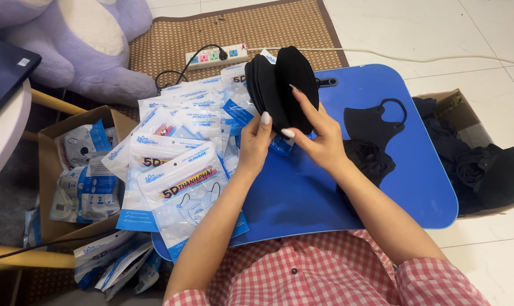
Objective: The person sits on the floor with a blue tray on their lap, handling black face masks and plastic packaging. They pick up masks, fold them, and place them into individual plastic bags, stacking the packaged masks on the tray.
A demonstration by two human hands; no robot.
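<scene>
Head cam: stack of black face masks (pixel 282 85) held upright over the far-left part of the blue lap tray (pixel 381 187), fanned a bit like pages. Left hand (pixel 256 139) grips the stack's lower left edge, thumb in front, fingers closed round it. Right hand (pixel 316 133) clamps the stack from the right — index finger stretched up across the front mask, other fingers curled behind.

On the tray just right of the hands — a loose black mask (pixel 376 122) w/ its ear loop showing, plus a crumpled dark pile below it. Left side of the tray is covered by overlapping clear-and-blue mask pouches (pixel 180 164), some spilling off the near edge to the floor. Cardboard box (pixel 48 170) at far left holds more pouches; another cardboard box (pixel 466 113) at right holds black masks. Beyond the tray: white power strip (pixel 217 56) on a woven mat, purple plush toy (pixel 92 39) at top left. Person wears a red-white checked shirt (pixel 325 272).
</scene>
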